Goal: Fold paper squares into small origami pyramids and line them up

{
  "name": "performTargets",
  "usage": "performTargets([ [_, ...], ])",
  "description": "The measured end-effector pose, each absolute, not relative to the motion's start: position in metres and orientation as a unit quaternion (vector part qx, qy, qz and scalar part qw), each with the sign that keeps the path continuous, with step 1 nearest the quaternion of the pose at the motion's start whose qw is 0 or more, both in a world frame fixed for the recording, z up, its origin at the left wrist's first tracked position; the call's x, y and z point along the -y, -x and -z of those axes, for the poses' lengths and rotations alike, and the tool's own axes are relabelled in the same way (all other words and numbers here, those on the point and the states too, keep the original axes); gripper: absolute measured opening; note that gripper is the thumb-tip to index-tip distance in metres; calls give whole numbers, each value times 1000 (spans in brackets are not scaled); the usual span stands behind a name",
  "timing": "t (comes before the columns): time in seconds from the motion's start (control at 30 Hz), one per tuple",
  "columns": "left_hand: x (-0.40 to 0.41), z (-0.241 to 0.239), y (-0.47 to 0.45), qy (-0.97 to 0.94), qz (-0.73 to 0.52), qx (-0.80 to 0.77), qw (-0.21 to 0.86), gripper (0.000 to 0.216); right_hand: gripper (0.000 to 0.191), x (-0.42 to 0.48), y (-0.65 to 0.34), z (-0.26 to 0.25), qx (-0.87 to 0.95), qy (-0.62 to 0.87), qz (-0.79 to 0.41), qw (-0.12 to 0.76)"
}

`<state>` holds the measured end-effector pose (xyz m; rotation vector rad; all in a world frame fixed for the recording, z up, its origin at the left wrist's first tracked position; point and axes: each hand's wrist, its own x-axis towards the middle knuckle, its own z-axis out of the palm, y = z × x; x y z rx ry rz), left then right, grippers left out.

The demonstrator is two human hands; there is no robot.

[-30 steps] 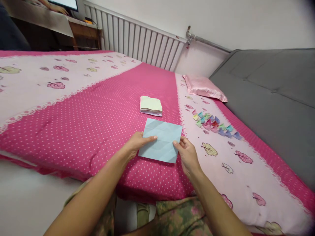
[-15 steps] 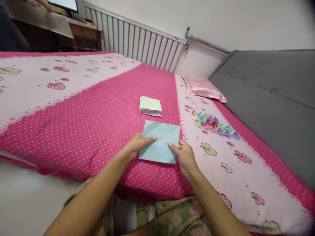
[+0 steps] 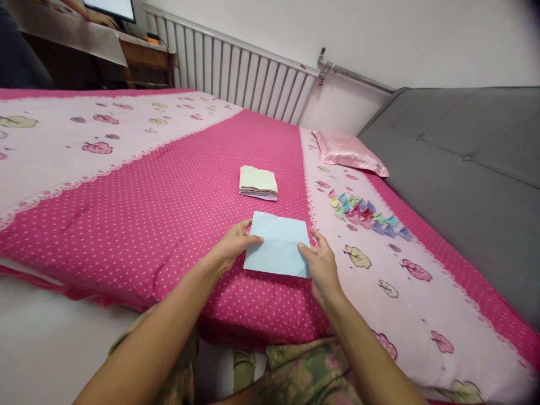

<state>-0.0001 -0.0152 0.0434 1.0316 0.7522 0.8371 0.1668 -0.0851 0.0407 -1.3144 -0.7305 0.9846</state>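
Paper (image 3: 278,256), a pale blue sheet with a faint crease running across its middle, sits between the two hands at the near edge of the bed (image 3: 160,225), its broad face turned up toward the wearer. The left hand (image 3: 232,247) pinches its left side, thumb laid on top and fingers tucked behind; the right hand (image 3: 323,261) pinches the right side in much the same way, with a fingertip showing past the edge. Gripping opposite sides probably keeps so thin a sheet flat and steady, and it leaves most of the surface in plain sight. Whether the underside touches the bed is hard to tell. Just beyond lies a squared stack of sheets (image 3: 259,179), pale green on top, apart from the blue one and seemingly set straight ahead so that either arm can reach it. Off to the right, on the light printed strip, small folded shapes (image 3: 367,214) in many colours sit close together, perhaps put there to be out of the arms' way. A pink pillow (image 3: 350,152) lies farther back beside the grey headboard (image 3: 455,152). At far left, another person's hand (image 3: 103,20) rests on a desk (image 3: 145,54) near a monitor (image 3: 113,8).
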Motion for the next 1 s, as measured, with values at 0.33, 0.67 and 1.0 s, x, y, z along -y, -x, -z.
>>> performTargets([
  [0.33, 13, -39, -1, -515, -371, -332, 698, 66, 48, 83, -173, -36, 389, 597, -366, 599],
  [0.67, 9, -32, -4, -565, -409, -402, 593, 41, 43, 81, -176, -29, 420, 620, -317, 582],
  [1.0, 9, -34, -5, -628, -430, -425, 489, 27, 34, 80, -176, -29, 454, 623, -272, 576],
])
